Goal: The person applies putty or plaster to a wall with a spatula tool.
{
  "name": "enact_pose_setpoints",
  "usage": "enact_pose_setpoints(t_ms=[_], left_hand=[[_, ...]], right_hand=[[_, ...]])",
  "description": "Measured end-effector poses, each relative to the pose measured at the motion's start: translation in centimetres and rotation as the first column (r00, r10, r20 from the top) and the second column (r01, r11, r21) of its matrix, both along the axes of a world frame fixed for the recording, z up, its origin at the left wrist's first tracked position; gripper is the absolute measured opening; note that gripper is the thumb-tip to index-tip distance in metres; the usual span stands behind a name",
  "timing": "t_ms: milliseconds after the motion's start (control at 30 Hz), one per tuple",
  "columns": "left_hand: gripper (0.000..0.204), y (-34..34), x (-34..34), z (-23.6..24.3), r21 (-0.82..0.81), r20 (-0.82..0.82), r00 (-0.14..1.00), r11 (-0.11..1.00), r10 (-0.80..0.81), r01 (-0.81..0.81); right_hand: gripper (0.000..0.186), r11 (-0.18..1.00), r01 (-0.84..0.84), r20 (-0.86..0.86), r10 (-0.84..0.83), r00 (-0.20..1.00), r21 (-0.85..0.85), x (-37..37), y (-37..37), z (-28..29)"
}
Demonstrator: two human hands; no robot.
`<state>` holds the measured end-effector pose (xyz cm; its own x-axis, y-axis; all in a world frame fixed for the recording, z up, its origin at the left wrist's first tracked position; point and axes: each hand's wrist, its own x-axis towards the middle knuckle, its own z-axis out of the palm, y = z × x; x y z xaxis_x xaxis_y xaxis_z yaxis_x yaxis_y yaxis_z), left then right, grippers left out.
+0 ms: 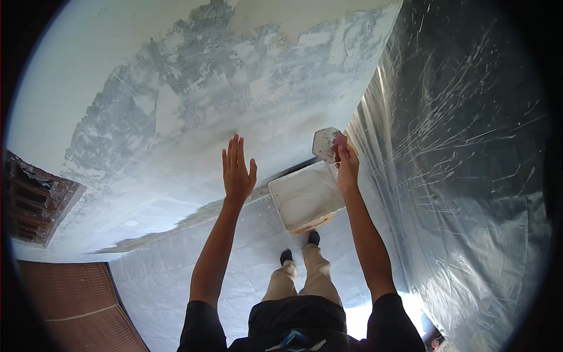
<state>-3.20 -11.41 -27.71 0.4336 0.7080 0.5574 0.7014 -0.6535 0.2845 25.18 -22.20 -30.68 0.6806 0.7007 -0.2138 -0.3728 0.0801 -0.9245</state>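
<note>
My left hand is raised in front of the wall, fingers stretched out and holding nothing. Whether its fingertips touch the surface I cannot tell. In my right hand is a flat putty spreader, reddish at the gripped part and smeared with whitish plaster over its wide part. The wall carries rough grey and white patches of plaster. Below the spreader, a rectangular tub coated in white stands by the foot of the wall, just ahead of my feet.
Plaster-splashed plastic sheeting hangs along the right side. A pale sheet covers the floor under me. To the left, a brown slatted vent is set in the wall, with a reddish-brown ribbed surface nearer me.
</note>
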Motion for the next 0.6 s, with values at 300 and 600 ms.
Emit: enact_pose_setpoints(t_ms=[300, 600], left_hand=[[0.066, -6.7, -2.6, -15.5, -0.349, 0.028, 1.0, 0.937, -0.009, 0.018], [0.059, -14.5, -3.7, -28.0, -0.64, 0.086, 0.994, 0.768, 0.074, -0.002]], right_hand=[[0.028, 0.977, -0.085, 0.209, 0.127, 0.97, -0.196, -0.5, -5.6, -14.5], [0.025, 0.783, -0.198, 0.627, 0.598, 0.499, -0.59, 1.4, -9.6, -25.7]])
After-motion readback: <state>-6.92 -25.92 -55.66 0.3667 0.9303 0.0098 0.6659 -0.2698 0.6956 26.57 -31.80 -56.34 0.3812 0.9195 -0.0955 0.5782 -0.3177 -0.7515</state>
